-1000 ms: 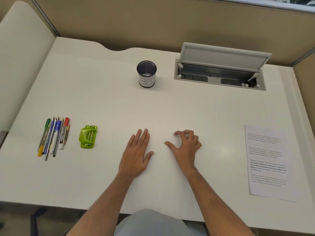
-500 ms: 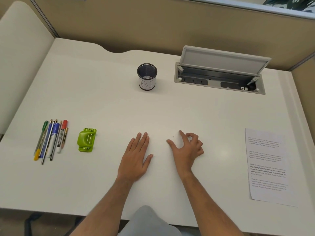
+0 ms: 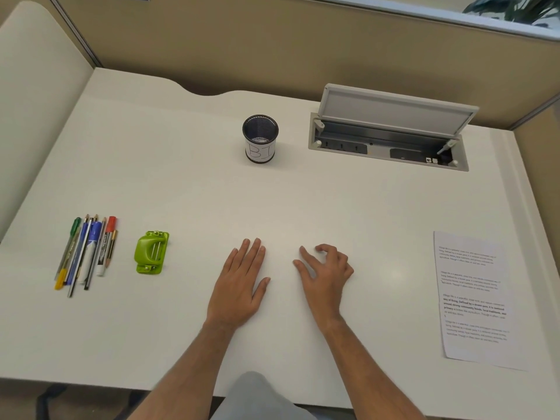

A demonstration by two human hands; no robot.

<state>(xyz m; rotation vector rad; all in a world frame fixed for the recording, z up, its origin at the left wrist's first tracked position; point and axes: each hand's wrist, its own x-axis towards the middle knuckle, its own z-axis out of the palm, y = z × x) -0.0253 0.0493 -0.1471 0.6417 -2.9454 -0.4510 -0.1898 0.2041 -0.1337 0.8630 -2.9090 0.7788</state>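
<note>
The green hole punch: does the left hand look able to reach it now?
Probably yes. The left hand lies flat on the desk, holding nothing, and only bare desk shows between it and the green hole punch on its left.

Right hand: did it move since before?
Yes, barely: the right hand straightened its forefinger toward the pen cup; its palm stayed on the desk.
</note>
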